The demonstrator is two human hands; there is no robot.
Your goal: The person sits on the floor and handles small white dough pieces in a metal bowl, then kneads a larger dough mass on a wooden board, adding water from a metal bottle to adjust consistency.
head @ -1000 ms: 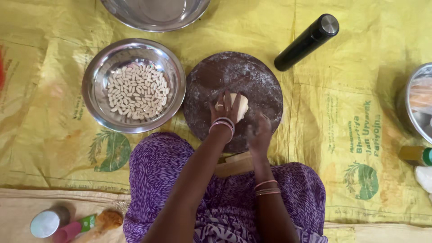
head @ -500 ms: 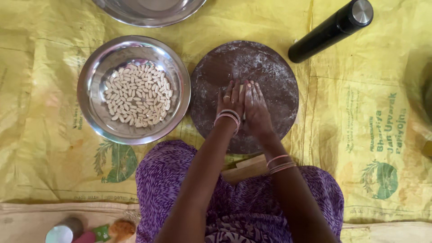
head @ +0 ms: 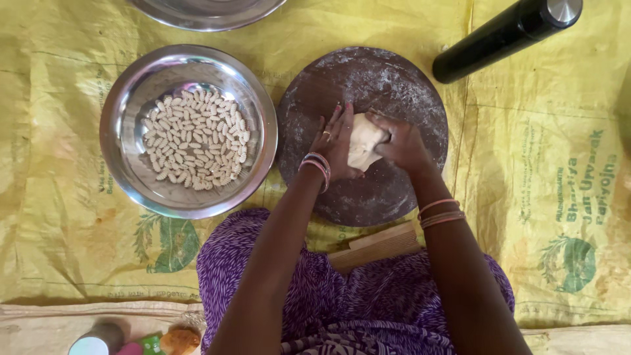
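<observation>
2 hands (head: 338,141) | dough lump (head: 363,143) betw. grips | on round board (head: 394,190)

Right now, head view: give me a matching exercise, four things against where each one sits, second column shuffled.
Things:
1. pale lump of dough
2. round dark floured wooden board
3. shiny steel bowl of small pale ridged pieces
4. black cylindrical bottle with a steel cap

Places:
A. on the yellow sack mat, upper right, lying on its side
B. left of the board, on the mat
C. between the left hand and the right hand
D. in front of the person's lap, under both hands

Pairs: 1-C, 2-D, 3-B, 4-A
</observation>
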